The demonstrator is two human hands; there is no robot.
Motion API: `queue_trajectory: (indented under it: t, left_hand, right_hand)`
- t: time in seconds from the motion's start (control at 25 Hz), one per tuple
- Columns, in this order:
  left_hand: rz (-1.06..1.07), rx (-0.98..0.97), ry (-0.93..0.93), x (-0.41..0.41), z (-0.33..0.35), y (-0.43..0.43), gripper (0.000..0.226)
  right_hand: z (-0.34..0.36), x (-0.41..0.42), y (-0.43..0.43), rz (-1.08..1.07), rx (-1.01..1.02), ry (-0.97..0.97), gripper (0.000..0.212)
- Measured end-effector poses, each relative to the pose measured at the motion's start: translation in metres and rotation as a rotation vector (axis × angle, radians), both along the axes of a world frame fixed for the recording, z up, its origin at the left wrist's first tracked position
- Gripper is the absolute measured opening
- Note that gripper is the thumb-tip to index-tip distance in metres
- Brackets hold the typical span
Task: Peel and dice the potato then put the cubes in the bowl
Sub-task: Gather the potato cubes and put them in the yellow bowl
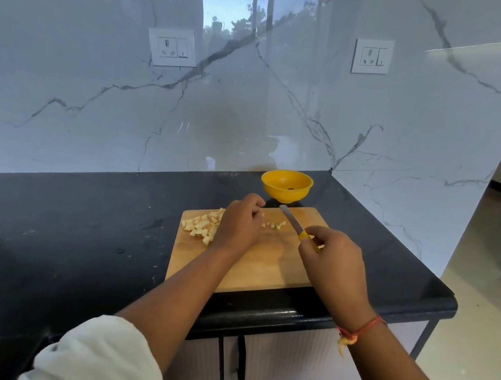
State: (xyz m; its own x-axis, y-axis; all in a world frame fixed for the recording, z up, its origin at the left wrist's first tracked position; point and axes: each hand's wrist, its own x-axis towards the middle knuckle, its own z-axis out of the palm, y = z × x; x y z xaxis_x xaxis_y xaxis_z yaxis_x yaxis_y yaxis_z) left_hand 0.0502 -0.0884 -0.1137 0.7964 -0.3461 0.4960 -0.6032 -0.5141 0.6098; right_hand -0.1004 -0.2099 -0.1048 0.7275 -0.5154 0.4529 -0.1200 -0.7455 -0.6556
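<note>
A wooden cutting board [264,265] lies on the black counter. A pile of pale potato cubes [201,225] sits on its far left part, and a few more cubes [276,224] lie near the middle back. My left hand [240,223] rests over the board between the two groups, fingers curled; what it holds, if anything, is hidden. My right hand [334,258] grips the yellow handle of a small knife [292,221], blade pointing away toward the yellow bowl [286,185]. The bowl stands just behind the board.
The black counter [78,231] runs left, with its front edge close below the board and its right edge past the board. Marble walls with two sockets [172,48] [372,56] close the back and right. A cabinet with a black handle [241,360] is below.
</note>
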Motion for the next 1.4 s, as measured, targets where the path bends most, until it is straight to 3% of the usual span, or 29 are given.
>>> queue_trajectory:
  t: [0.08,0.24,0.4,0.52,0.64,0.8,1.08,1.24,1.4]
  left_hand:
    - [-0.037,-0.073,0.147,-0.01,0.008,0.012,0.018]
    - [-0.16,-0.335,0.638,-0.031,0.015,0.046,0.018]
    - [-0.13,-0.663,0.876,-0.035,0.026,0.092,0.016]
    - [-0.043,-0.75,0.898,-0.026,0.034,0.129,0.015]
    - [0.157,-0.604,0.751,-0.014,0.036,0.161,0.004]
    - [0.354,-0.31,0.582,0.006,0.024,0.182,0.007]
    - [0.494,0.216,0.443,0.019,0.013,0.177,0.013]
    - [0.46,0.289,0.231,0.015,0.016,0.164,0.015]
    - [0.163,0.415,0.16,0.016,0.012,0.131,0.06]
  right_hand:
    - [0.0,0.005,0.005,0.019,0.194,-0.029,0.025]
    - [0.0,0.026,0.036,0.18,0.531,-0.084,0.016]
    - [0.005,0.046,0.082,0.369,0.564,-0.067,0.011]
    - [0.008,0.055,0.106,0.471,0.538,0.038,0.016]
    - [0.011,0.06,0.106,0.437,0.329,0.041,0.02]
    - [0.015,0.058,0.072,0.254,0.063,-0.017,0.022]
    - [0.0,0.056,0.009,0.12,-0.088,0.037,0.022]
    - [-0.006,0.067,0.002,0.178,-0.178,0.139,0.044]
    - [-0.009,0.088,0.002,0.118,-0.375,0.349,0.071]
